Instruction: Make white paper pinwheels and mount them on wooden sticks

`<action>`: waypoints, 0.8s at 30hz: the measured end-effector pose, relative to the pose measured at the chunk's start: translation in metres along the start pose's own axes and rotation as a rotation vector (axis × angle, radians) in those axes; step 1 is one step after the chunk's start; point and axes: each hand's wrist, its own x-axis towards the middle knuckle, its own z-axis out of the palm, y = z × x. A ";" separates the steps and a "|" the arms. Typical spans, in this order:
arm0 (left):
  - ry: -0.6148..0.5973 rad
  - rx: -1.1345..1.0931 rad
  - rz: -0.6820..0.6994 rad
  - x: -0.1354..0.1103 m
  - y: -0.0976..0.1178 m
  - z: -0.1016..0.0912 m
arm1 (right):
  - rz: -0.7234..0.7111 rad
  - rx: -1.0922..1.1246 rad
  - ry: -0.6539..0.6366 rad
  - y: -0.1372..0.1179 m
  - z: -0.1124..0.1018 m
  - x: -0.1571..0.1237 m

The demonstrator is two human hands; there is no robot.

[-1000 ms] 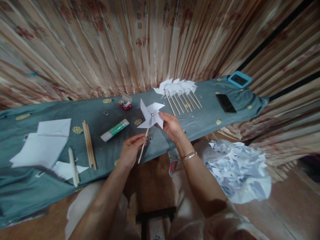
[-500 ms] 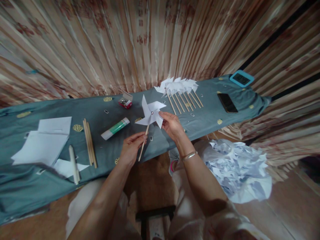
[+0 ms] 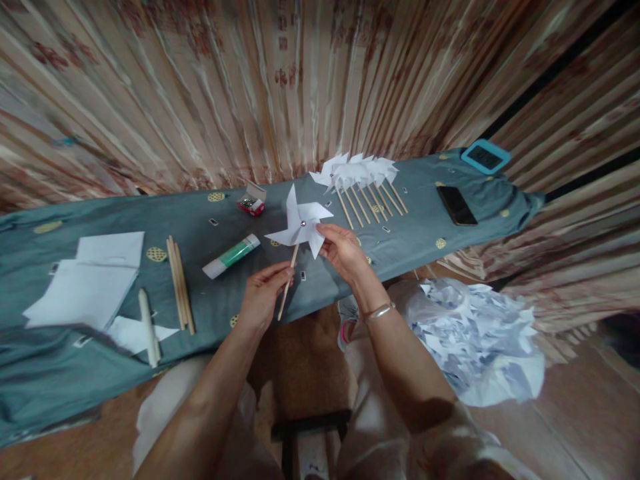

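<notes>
A white paper pinwheel (image 3: 302, 225) on a thin wooden stick is held up over the near edge of the cloth-covered table. My left hand (image 3: 265, 288) is closed around the stick below the blades, pinching it between thumb and fingers. At the right side of the pinwheel, my right hand (image 3: 345, 251) has thumb and fingertips closed at a blade's edge. A shiny round pin sits at the pinwheel's centre. Beyond it lies a row of several finished-looking pinwheels (image 3: 363, 172), overlapping, sticks toward me. Behind my left hand rests a green-and-white glue tube (image 3: 232, 256).
Left on the green tablecloth (image 3: 200, 307) are paper sheets (image 3: 95, 287), a white pen-like tool (image 3: 147, 327) and several wooden sticks (image 3: 181, 285). A small open box of pins (image 3: 251, 203) stands behind. Rightward are a phone (image 3: 457, 205), a blue-framed clock (image 3: 485, 157) and a bag of paper scraps (image 3: 475, 340).
The blades of the held pinwheel have turned slightly clockwise about the pin. Both hands stay nearly where they were, the left on the stick and the right at the blade.
</notes>
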 end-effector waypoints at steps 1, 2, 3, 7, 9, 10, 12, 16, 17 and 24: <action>0.002 -0.003 0.001 0.000 0.000 0.000 | 0.001 0.001 -0.001 0.000 0.000 0.000; 0.005 -0.006 0.004 0.000 0.000 0.000 | 0.002 0.004 0.000 0.000 0.001 -0.001; 0.007 -0.008 0.008 0.000 0.000 0.000 | 0.003 0.007 0.001 0.000 0.001 -0.001; 0.008 -0.016 0.018 0.000 -0.001 -0.001 | 0.015 0.002 -0.008 0.001 0.002 -0.002; 0.010 -0.016 0.014 0.001 -0.001 -0.001 | 0.025 -0.002 -0.018 0.001 0.002 -0.002; 0.012 -0.017 0.012 0.001 -0.001 -0.001 | 0.028 -0.003 -0.021 0.001 0.002 -0.002; 0.013 -0.021 0.013 0.001 -0.002 -0.001 | 0.034 -0.006 -0.021 0.001 0.003 -0.003; 0.011 -0.027 0.020 0.001 -0.002 -0.001 | 0.040 -0.019 -0.018 0.001 0.004 -0.004; 0.014 -0.027 0.022 0.001 -0.002 -0.001 | 0.040 -0.020 -0.018 0.001 0.004 -0.004; 0.017 -0.029 0.021 0.001 -0.001 0.000 | 0.054 -0.023 -0.026 0.002 0.006 -0.006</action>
